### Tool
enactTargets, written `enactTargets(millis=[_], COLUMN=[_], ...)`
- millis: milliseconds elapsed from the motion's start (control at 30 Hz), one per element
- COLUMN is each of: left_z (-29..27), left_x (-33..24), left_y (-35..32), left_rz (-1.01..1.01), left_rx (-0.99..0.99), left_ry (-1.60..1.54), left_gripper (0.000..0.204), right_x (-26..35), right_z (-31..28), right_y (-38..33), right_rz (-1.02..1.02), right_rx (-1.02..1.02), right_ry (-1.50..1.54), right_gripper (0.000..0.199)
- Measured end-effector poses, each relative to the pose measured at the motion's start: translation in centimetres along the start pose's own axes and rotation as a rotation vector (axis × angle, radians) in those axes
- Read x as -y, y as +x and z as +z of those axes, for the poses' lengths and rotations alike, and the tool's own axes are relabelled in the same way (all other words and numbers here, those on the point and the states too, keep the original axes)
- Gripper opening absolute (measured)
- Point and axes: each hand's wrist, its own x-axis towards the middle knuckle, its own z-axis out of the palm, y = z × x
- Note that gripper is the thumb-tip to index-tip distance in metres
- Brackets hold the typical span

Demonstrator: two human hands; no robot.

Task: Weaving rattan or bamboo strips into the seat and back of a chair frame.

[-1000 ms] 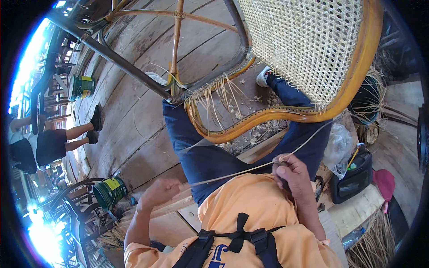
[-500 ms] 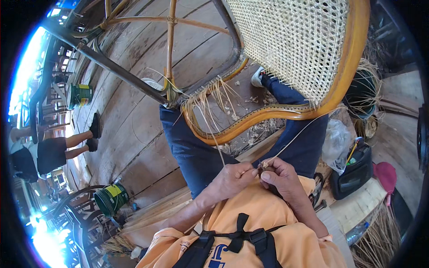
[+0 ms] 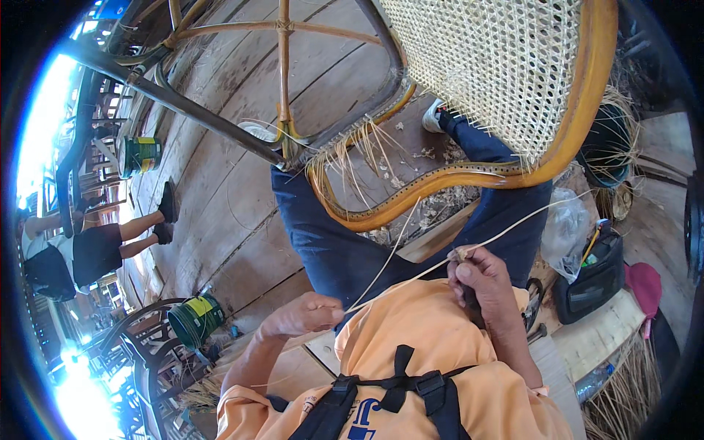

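A pale cane strand (image 3: pixel 396 287) runs taut between my hands and on past the right one. My left hand (image 3: pixel 306 315) is closed on it to the left of my lap. My right hand (image 3: pixel 484 277) pinches the strand between thumb and fingers; something dark shows below its palm, of a kind I cannot make out. Across my legs lies a chair frame (image 3: pixel 411 192) of curved, glossy brown wood with a row of small holes. Woven cane mesh (image 3: pixel 506 70) fills its upper right part. Loose cane ends (image 3: pixel 352 152) hang at its left corner.
Dark poles (image 3: pixel 198 114) extend to the upper left. Green buckets (image 3: pixel 194 320) stand at left, where another person (image 3: pixel 99 253) is. At right are a clear plastic bag (image 3: pixel 565 231), black bag (image 3: pixel 590 282), pink cap (image 3: pixel 644 287) and cane bundle (image 3: pixel 631 389).
My hands, close together before, have moved apart. The left went left and down, drawing the strand out through the right hand, which stays near its place.
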Motion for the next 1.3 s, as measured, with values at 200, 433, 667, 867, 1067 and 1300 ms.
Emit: enactTargets(millis=[200, 433, 667, 867, 1067, 1300], left_z=[-2.4, -3.2, 5.3, 8.6, 6.0, 1.2], left_x=[1.8, 2.5, -2.9, -4.3, -2.6, 0.6], left_y=[-4.2, -5.9, 9.1, 10.5, 6.1, -1.4], left_rz=[-0.103, -0.259, 0.730, 0.571, 0.500, 0.098], left_rx=[-0.089, -0.565, -0.585, -0.513, -0.446, -0.463], left_ry=[0.050, 1.100, 0.701, 0.575, 0.680, 0.617], left_gripper=[0.033, 0.022, 0.015, 0.013, 0.013, 0.017], right_x=[1.3, 0.5, -1.1, -0.4, 0.3, 1.2], right_z=[-1.6, 0.2, 0.5, -0.4, -1.6, -3.6], right_y=[-0.1, 0.9, 0.6, 0.0, 0.1, 0.4], right_rz=[-0.065, 0.000, 0.043, 0.064, 0.012, 0.012], right_rx=[-0.124, -0.105, -0.008, -0.009, -0.048, -0.223], right_ry=[-0.052, -0.128, -0.230, -0.155, -0.008, -0.051], right_gripper=[0.028, 0.015, 0.023, 0.025, 0.024, 0.019])
